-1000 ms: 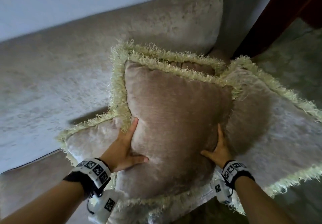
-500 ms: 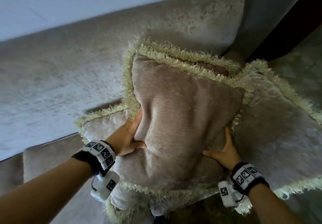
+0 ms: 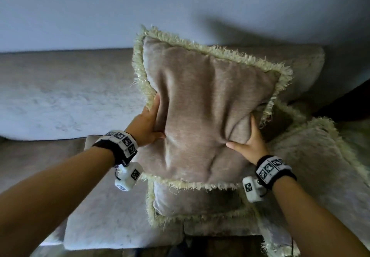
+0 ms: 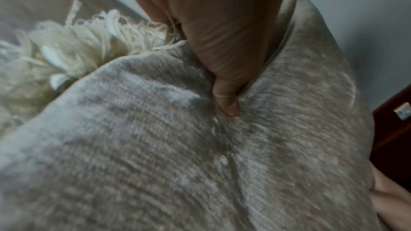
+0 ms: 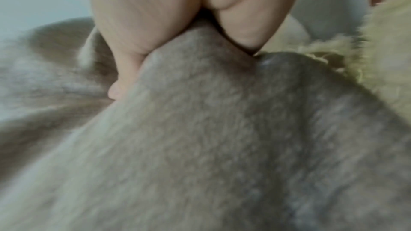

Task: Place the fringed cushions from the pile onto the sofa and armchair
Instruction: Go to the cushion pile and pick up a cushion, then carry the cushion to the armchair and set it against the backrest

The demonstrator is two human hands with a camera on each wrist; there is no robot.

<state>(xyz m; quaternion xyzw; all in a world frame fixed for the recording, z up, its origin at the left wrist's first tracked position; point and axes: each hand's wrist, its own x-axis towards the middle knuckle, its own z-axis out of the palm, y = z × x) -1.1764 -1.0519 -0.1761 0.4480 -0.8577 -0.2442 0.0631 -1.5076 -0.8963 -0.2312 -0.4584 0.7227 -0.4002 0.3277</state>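
**Beige velvet, cream fringe: one cushion up, two in the pile**

Velvet the colour of sand fills all three views. I count three fringed cushions: the lifted cushion [image 3: 202, 120] gripped between my two hands, a second cushion [image 3: 192, 202] lying flat just below my wrists, and a third cushion [image 3: 312, 156] to the right of my right hand. My left hand [image 3: 146, 125] clamps the lifted cushion's left edge, thumb pressed into the front face, fingers gone behind it. My right hand [image 3: 249, 139] grips the right edge the same way, thumb dug into a deep crease. The cushion stands upright and pinched at the waist, raised above the sofa [image 3: 66, 96], whose backrest runs off to the left of my left hand.

Only the head view shows the count and both wrists together, each wearing one marker band. The left wrist view adds my thumb [image 4: 227, 101] sunk in the weave, the cream fringe [image 4: 77, 50] bunched beside it, and a dark wooden panel [image 4: 395, 129] at far right. The right wrist view, blurred, shows my thumb [image 5: 124, 80] wrapped round a fold and fringe to its right.
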